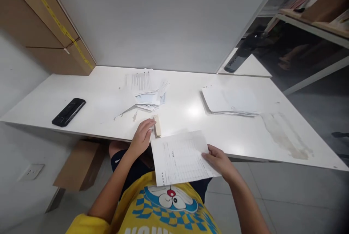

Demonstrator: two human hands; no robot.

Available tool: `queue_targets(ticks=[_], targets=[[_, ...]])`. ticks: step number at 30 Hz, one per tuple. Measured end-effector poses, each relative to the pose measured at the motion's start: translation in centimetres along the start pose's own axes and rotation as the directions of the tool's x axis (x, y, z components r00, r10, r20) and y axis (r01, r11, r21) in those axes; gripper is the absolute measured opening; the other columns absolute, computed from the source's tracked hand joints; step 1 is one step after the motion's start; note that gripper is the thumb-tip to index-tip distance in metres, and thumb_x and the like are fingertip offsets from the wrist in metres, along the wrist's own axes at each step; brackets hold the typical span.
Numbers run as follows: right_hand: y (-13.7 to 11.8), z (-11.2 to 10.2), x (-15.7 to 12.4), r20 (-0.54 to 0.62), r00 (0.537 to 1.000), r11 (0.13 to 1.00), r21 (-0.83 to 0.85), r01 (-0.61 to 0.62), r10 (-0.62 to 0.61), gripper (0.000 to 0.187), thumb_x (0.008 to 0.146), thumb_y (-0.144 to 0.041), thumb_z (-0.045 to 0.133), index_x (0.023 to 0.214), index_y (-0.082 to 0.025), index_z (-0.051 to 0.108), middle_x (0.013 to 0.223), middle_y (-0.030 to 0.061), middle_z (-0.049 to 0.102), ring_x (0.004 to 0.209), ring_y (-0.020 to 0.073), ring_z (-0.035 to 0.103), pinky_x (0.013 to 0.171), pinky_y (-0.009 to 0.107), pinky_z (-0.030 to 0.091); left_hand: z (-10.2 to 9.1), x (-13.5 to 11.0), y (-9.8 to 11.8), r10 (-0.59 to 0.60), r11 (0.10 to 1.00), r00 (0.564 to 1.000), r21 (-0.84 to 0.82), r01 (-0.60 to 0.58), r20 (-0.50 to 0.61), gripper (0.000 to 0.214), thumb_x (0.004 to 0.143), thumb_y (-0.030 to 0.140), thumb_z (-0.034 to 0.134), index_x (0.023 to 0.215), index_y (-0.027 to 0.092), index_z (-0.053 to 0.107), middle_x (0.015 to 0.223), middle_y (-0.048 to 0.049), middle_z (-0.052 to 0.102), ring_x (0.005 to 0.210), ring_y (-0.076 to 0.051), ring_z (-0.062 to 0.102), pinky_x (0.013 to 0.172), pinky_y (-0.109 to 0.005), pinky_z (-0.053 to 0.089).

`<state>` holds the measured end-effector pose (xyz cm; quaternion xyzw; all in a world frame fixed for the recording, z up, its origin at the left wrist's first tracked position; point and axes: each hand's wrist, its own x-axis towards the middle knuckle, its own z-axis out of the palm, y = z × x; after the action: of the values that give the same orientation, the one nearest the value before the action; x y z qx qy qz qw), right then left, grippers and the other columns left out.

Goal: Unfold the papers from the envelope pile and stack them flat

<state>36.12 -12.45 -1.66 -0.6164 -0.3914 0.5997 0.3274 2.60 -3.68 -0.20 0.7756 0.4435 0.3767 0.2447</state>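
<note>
My right hand (217,157) pinches the right edge of a printed form (180,159), with the thumb on top. The white paper, covered in table lines, tilts over the desk's front edge and my lap. Just beyond its upper left corner lies a small cream stapler (157,126) on the desk. My left hand (143,134) is at the stapler's left side, fingers stretched out and the fingertips touching or nearly touching it. The fingers are not wrapped round it. Behind the stapler is a loose heap of printed papers (147,97). To the right rests a neater stack of white sheets (229,100).
A black phone-like device (69,112) lies at the left of the white desk (182,81). Cardboard boxes (54,27) stand at the back left, and another box (79,165) is beneath the desk. A dark bottle (236,61) stands at the back right, near shelves (313,27).
</note>
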Motion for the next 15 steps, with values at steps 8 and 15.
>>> queue_targets(ticks=[8, 15], targets=[[-0.6, -0.9, -0.7, -0.147, 0.984, 0.993, 0.072, -0.088, 0.098, 0.038, 0.064, -0.035, 0.071, 0.097, -0.017, 0.069, 0.084, 0.005, 0.072, 0.073, 0.0224, 0.065, 0.062, 0.03, 0.048, 1.9, 3.5, 0.2, 0.024, 0.998, 0.992, 0.048, -0.03, 0.122, 0.043, 0.101, 0.039, 0.033, 0.138, 0.023, 0.05, 0.15, -0.0072, 0.045, 0.149, -0.025, 0.02, 0.121, -0.049, 0.026], [-2.5, -0.1, -0.9, -0.077, 0.993, 0.991, 0.114, -0.075, 0.085, 0.039, 0.065, -0.038, 0.074, 0.098, -0.017, 0.071, 0.085, 0.0061, 0.073, 0.074, 0.023, 0.067, 0.063, 0.031, 0.052, 3.3, 4.8, 1.0, -0.022, 0.985, 0.968, 0.171, -0.022, 0.251, 0.044, 0.102, 0.033, 0.027, 0.134, 0.019, 0.053, 0.15, -0.0074, 0.045, 0.152, -0.025, 0.007, 0.123, -0.051, 0.016]])
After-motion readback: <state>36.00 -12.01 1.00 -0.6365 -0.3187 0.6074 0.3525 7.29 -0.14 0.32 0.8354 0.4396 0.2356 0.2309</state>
